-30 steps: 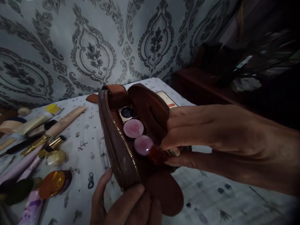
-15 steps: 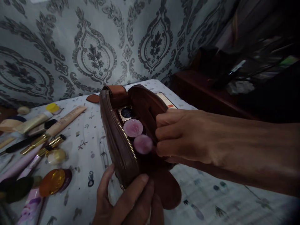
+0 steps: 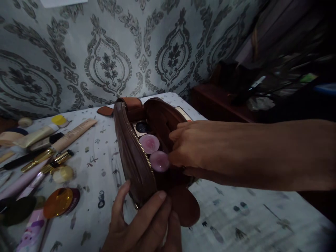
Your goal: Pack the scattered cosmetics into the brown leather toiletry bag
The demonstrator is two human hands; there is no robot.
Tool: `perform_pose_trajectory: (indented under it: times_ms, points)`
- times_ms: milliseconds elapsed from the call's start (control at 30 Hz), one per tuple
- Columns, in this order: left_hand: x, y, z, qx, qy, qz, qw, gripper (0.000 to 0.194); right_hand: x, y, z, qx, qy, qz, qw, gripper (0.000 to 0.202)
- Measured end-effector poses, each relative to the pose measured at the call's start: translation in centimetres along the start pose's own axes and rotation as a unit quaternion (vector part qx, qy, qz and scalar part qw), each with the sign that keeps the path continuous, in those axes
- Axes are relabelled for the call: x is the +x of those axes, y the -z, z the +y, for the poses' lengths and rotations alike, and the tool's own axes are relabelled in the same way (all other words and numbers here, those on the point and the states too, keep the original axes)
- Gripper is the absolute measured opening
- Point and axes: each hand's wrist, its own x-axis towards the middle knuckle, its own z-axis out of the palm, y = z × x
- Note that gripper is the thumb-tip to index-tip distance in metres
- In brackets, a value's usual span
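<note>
A brown leather-look bag (image 3: 135, 171) lies unzipped on the patterned cloth, its opening facing up. My left hand (image 3: 147, 224) holds the bag's near end, thumb on the left side and fingers beside the rounded brown flap (image 3: 185, 206). My right hand (image 3: 194, 147) reaches over the right wall with curled fingers inside the opening; what they grip is hidden. Against its fingertips sits a pink round-topped item (image 3: 159, 161). Behind that are a second pink round item (image 3: 149, 144) and a square compact with a dark round top (image 3: 142, 127).
Spread on the left are a beige tube (image 3: 75, 134), a yellow-capped tube (image 3: 39, 134), an amber round jar (image 3: 59, 203), a small yellow-lidded pot (image 3: 63, 174) and several brushes. A phone (image 3: 183, 113) lies behind the bag. Patterned fabric (image 3: 110, 70) hangs at the back.
My right hand has shifted slightly left, its fingers meeting the nearer pink item. That item, blurred before, looks sharper. My left hand keeps its place on the bag.
</note>
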Motion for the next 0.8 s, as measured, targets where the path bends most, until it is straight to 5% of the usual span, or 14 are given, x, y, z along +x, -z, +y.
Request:
perform_pose_trajectory:
  times_ms: [100, 267, 567, 800]
  points:
    - [-0.1, 0.0, 0.1, -0.004, 0.000, 0.001, 1.000, 0.015, 1.2, 0.8, -1.0, -0.036, 0.016, -0.091, 0.995, 0.018]
    - [-0.2, -0.6, 0.3, -0.009, 0.023, 0.036, 0.999, 0.010, 2.4, 1.4, -2.4, -0.124, -0.027, -0.154, 0.980, 0.018]
    - [-0.2, -1.4, 0.7, -0.014, 0.027, 0.083, 0.996, 0.009, 2.0, 1.3, -1.8, -0.128, 0.016, -0.129, 0.983, 0.017]
    - [0.0, -1.0, 0.4, -0.011, -0.001, 0.055, 0.998, 0.008, 2.4, 0.9, -2.6, -0.147, -0.048, -0.125, 0.980, 0.017]
